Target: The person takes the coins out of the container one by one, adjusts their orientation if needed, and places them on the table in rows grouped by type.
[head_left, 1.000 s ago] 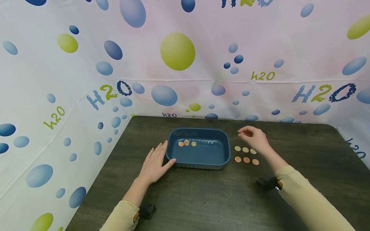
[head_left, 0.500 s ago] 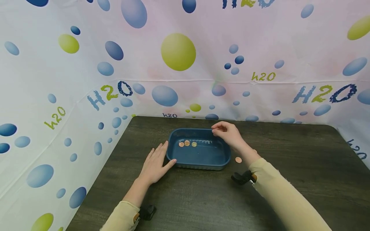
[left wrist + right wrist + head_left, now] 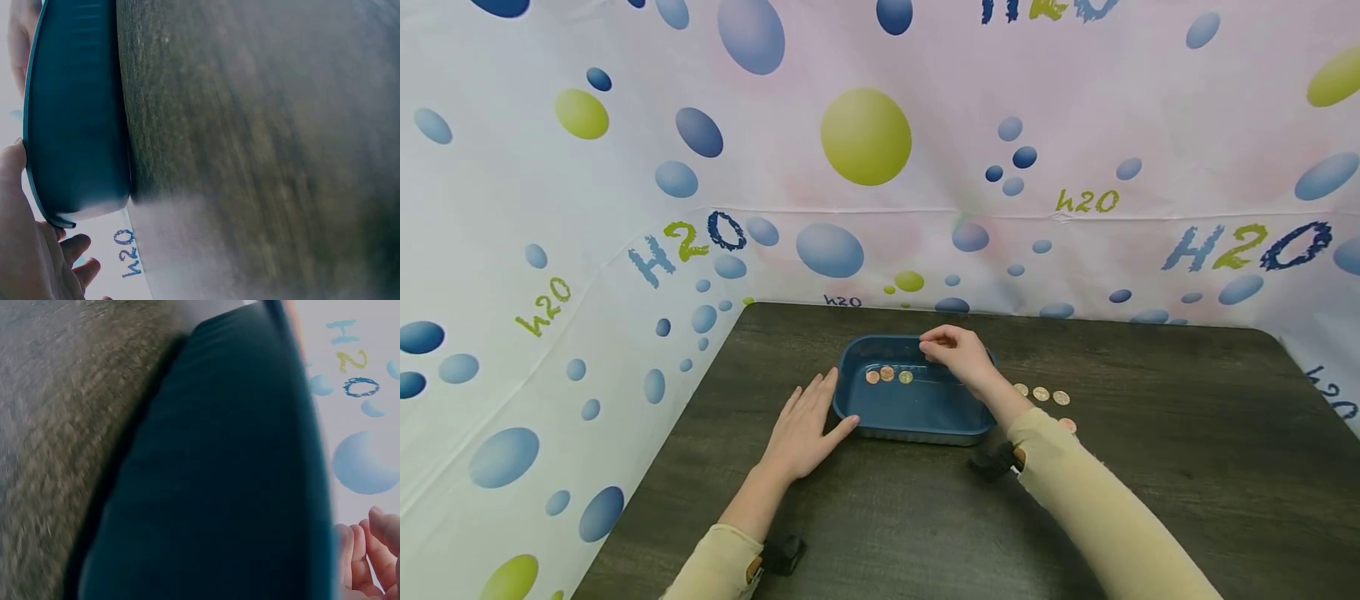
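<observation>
The blue rectangular tray (image 3: 925, 404) holds two copper coins (image 3: 872, 377) and one gold coin (image 3: 906, 377) in a row near its back left. My left hand (image 3: 801, 429) lies with fingers spread against the tray's left end, thumb at the front left corner. My right hand (image 3: 962, 358) is over the tray's back right part, its thumb and fingertips pinched together as on a coin; the fingers hide what lies between them. In the right wrist view, the tray wall (image 3: 212, 456) fills the middle, with the bent right fingers (image 3: 359, 562) beyond its rim.
On the dark wooden table (image 3: 880, 525), three gold coins (image 3: 1041, 393) lie in a row right of the tray. One copper coin (image 3: 1067, 426) shows beside the right sleeve (image 3: 1075, 475), which covers the spot next to it. A patterned white curtain (image 3: 925, 167) hangs behind.
My right hand has moved left from above the loose coins to over the tray, fingertips still pinched. The left hand and the coins in the tray have stayed in place.
</observation>
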The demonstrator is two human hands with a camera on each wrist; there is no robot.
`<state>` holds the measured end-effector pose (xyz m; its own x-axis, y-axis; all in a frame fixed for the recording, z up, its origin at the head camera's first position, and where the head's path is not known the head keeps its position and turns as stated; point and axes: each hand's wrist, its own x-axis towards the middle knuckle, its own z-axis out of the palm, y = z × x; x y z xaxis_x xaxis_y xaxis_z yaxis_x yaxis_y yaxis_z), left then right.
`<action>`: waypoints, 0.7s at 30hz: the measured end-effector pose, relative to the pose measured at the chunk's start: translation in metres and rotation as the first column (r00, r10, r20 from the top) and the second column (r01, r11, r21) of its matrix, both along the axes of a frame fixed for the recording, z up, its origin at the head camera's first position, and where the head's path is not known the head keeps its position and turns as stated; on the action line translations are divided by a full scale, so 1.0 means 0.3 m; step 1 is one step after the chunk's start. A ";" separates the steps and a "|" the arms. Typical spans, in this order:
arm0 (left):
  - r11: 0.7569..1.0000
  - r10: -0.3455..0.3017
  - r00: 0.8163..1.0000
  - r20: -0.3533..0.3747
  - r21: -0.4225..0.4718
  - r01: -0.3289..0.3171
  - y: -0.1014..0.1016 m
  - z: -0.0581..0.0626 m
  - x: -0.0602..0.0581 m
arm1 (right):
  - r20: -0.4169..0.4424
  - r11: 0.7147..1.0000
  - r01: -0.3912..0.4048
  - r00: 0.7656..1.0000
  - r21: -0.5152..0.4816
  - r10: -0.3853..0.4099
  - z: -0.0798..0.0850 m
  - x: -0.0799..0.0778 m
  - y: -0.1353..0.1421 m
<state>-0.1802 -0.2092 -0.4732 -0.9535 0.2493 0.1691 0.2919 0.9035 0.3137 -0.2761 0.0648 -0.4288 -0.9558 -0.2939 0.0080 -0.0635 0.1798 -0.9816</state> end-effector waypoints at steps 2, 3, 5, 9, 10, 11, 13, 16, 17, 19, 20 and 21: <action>1.000 0.001 1.000 0.000 -0.001 -0.001 0.000 0.000 0.000 | 0.005 0.999 -0.005 1.000 0.039 0.005 -0.010 -0.002 -0.019; 1.000 0.002 1.000 0.002 -0.001 -0.002 0.000 0.000 -0.001 | 0.006 0.998 -0.009 1.000 0.063 0.008 -0.015 -0.002 -0.028; 1.000 0.002 1.000 0.000 -0.004 -0.002 0.000 0.000 -0.002 | 0.007 0.993 -0.017 1.000 0.115 0.017 -0.027 -0.008 -0.045; 1.000 0.000 1.000 0.004 -0.004 0.000 0.003 0.003 0.000 | -0.017 0.972 -0.038 0.999 0.230 0.043 -0.055 -0.021 -0.068; 1.000 0.001 1.000 0.003 -0.006 -0.001 0.003 0.003 0.000 | -0.021 0.966 -0.041 0.999 0.254 0.048 -0.060 -0.024 -0.072; 1.000 0.002 1.000 0.002 -0.005 -0.002 0.004 0.004 0.000 | -0.022 0.962 -0.045 0.998 0.270 0.053 -0.064 -0.026 -0.076; 1.000 0.000 1.000 -0.002 -0.005 0.000 0.004 0.004 0.000 | -0.020 0.956 -0.051 0.998 0.290 0.059 -0.072 -0.029 -0.082; 1.000 0.002 1.000 0.001 -0.010 -0.002 0.002 0.003 0.000 | -0.002 0.952 -0.053 0.998 0.303 0.056 -0.080 -0.030 -0.089; 1.000 0.003 1.000 0.005 -0.010 -0.003 0.001 0.002 -0.001 | -0.004 0.948 -0.054 0.998 0.312 0.058 -0.083 -0.032 -0.090; 1.000 0.003 1.000 0.013 -0.013 -0.003 0.000 0.001 -0.001 | -0.010 0.940 -0.054 0.998 0.338 0.062 -0.090 -0.035 -0.093; 1.000 0.004 1.000 0.015 -0.015 -0.004 -0.001 0.001 -0.002 | -0.018 0.934 -0.054 0.998 0.354 0.065 -0.095 -0.037 -0.095; 1.000 0.007 1.000 0.018 -0.018 -0.006 -0.002 0.000 -0.002 | -0.027 0.927 -0.054 0.997 0.372 0.069 -0.100 -0.039 -0.096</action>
